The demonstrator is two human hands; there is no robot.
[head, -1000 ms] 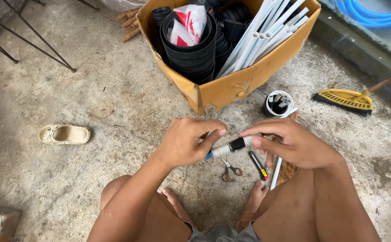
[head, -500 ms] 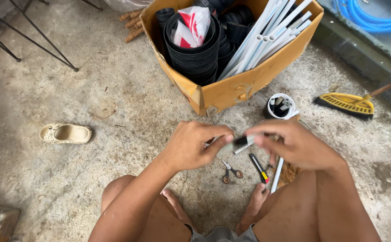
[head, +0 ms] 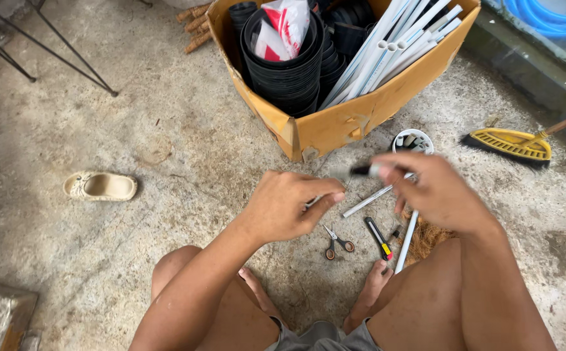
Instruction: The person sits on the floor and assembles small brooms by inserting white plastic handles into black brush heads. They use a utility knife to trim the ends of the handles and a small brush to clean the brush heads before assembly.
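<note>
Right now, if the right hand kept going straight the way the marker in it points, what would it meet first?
The right hand holds a blurred marker-like stick pointing toward the left hand. It would probably meet the left hand's fingers first, though depth is unclear.

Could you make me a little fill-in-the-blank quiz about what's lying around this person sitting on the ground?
1. The white pipes stand in a ____ box.
2. The small scissors lie on the concrete floor between the person's ____.
3. The broom head is ____.
4. The right hand holds a thin piece with a ____ end.

Missing words: cardboard; feet; yellow; black
</note>
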